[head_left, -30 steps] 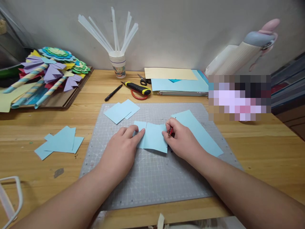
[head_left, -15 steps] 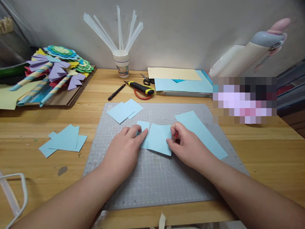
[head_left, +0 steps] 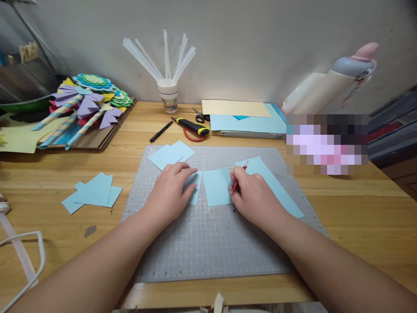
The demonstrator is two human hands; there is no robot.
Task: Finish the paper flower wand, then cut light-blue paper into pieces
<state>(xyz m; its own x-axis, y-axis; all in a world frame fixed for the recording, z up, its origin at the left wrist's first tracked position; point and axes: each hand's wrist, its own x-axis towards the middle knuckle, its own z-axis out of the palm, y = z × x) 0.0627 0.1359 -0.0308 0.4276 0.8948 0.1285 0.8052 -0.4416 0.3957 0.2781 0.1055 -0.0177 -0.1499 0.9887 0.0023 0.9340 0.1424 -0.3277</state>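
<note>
On the grey cutting mat (head_left: 208,243), my right hand (head_left: 249,193) is closed on a red pencil (head_left: 235,184) and touches the right edge of a blue paper square (head_left: 216,187). My left hand (head_left: 172,187) has its thumb and fingers apart, over a smaller blue piece (head_left: 194,198) that it partly hides. A narrow wedge of mat shows between the two papers. Behind my right hand lies a long blue strip (head_left: 276,187). Two overlapping blue pieces (head_left: 171,153) rest at the mat's back left.
Left of the mat are several blue scraps (head_left: 94,193). Behind it lie a black pen (head_left: 161,131), a yellow-black cutter (head_left: 192,126), scissors (head_left: 198,115) and stacked paper (head_left: 247,124). A paper cup (head_left: 168,98) holds white strips. Paper flowers (head_left: 89,102) lie at the back left.
The blue square has turned slightly and a gap has opened beside the smaller piece. My left fingers have lifted from the papers' edge. The pencil in my right hand now shows more fully. The view has shifted.
</note>
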